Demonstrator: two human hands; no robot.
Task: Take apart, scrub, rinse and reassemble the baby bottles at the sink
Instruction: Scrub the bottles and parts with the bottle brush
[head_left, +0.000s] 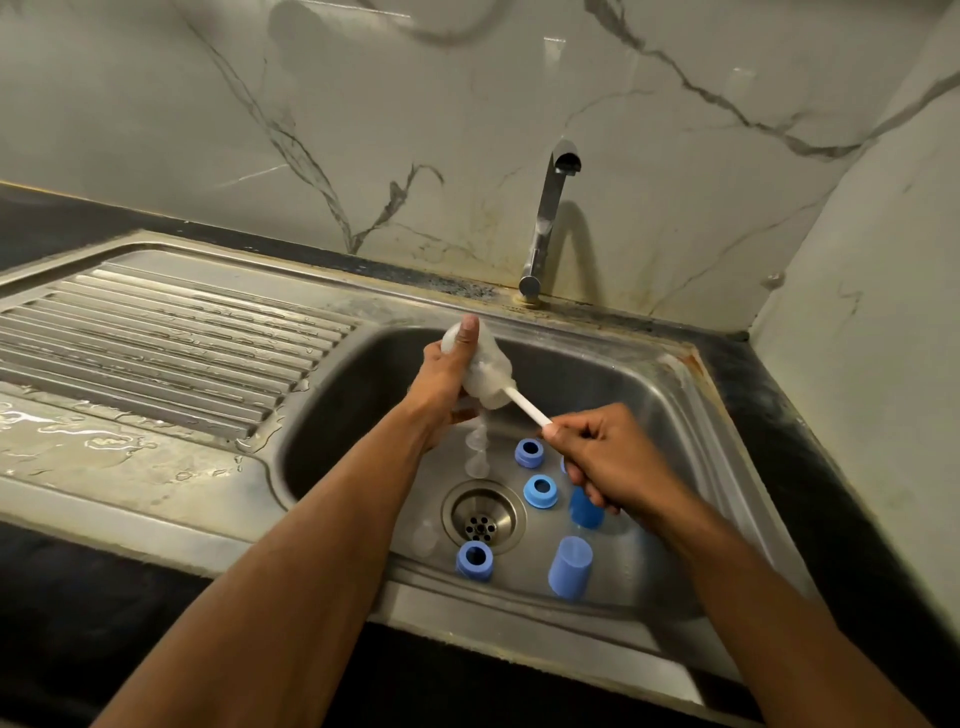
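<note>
The scrubbing step is in hand. The left hand has its grip wrapped round a clear plastic baby bottle body, thumb along its side, held tilted above the far-left part of the stainless steel sink basin, mouth pointing down towards the right. The right hand pinches the white plastic handle of a bottle brush, whose head sits inside the bottle.

Taking the round metal drain as the landmark: clear silicone teats lie just beyond it, blue screw rings to its right and nearer side, and blue cylindrical caps further right. The chrome tap stands behind the basin, with no water visibly running.

Judging from this, the next move calls for working the brush in and out while turning the bottle, then rinsing, which needs the tap opened.
</note>
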